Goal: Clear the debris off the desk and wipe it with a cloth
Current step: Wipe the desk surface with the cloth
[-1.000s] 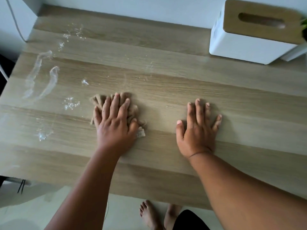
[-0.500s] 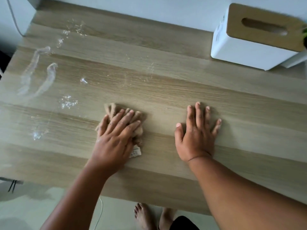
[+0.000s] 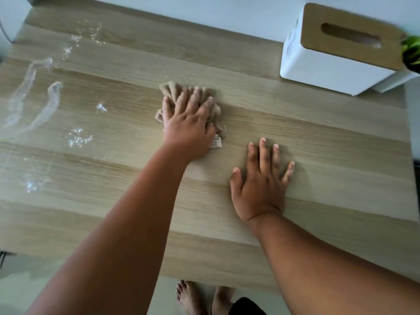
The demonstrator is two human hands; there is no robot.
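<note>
We press the bunched tan cloth [image 3: 169, 93] with our left hand [image 3: 189, 126], fingers spread, mid-desk [image 3: 318, 137]. Our right hand [image 3: 261, 185] lies flat, fingers spread.

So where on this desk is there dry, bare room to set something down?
Bare wood lies right of the right hand, running to the light wooden desk's right edge, below the white tissue box with a wooden lid. The near strip between the forearms is free too. The left side is wet: water streaks and droplets. The left hand presses the crumpled beige cloth mid-desk.
</note>
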